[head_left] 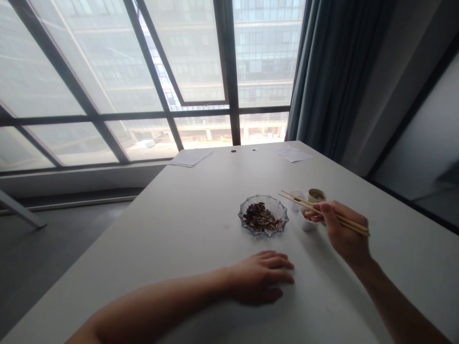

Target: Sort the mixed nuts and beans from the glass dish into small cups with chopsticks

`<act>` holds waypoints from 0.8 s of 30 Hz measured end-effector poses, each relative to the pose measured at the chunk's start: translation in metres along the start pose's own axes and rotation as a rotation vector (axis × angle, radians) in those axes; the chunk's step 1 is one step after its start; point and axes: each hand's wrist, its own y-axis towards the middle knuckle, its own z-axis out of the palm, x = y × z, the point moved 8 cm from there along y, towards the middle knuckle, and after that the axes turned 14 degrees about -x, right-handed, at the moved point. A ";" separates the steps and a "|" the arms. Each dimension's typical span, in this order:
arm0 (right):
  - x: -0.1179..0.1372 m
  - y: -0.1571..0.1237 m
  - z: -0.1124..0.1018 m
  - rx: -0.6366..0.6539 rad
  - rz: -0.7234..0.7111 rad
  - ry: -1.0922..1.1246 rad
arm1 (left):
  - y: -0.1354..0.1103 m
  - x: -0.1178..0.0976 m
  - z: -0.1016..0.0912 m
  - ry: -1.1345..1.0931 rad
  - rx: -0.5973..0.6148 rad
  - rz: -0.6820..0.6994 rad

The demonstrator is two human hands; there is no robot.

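The left hand (263,279) lies nearest, palm down and empty on the worktop (201,215), fingers loosely parted; the right hand (344,229), farther out and well apart from it, is closed around a pair of chopsticks (301,202), whose tips point away to the left, slightly apart. The sticks should be light, stiff and smooth, and the grip behind their middle, where the hand has them, looks a sound place to hold. Just left of the right hand's fingertips stands the near white cup (307,224), probably light and easily tipped, best steadied by its wall. Straight beyond the left hand sits the glass bowl (274,203), likely heavier, hard and breakable, to be taken by opposite sides of its scalloped rim; the dark seed-like pieces (261,219) in it look light, hard and perhaps slippery between the sticks. Past the right hand's fingers are the far white cup (294,207) and a tan cup (316,191), and well beyond both hands lie loose papers (191,157). The right fingers overlap the near white cup, so contact cannot be told; the sticks cross the far white cup, the cups' contents are hard to make out, and both forearms are cut off by the frame.
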 end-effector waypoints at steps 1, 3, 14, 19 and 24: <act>-0.002 -0.003 0.007 0.044 0.021 0.020 | 0.000 0.000 0.000 -0.001 0.001 -0.001; -0.007 -0.013 0.024 0.169 0.037 0.032 | 0.000 0.001 0.001 0.000 -0.003 0.005; -0.028 -0.035 0.058 0.284 0.056 0.026 | 0.001 -0.002 -0.001 0.022 -0.002 0.017; -0.013 -0.035 0.052 0.221 -0.046 -0.009 | 0.001 -0.001 -0.002 0.019 0.006 0.021; 0.005 -0.025 0.034 0.116 -0.102 -0.005 | 0.000 0.000 -0.002 0.019 -0.005 0.019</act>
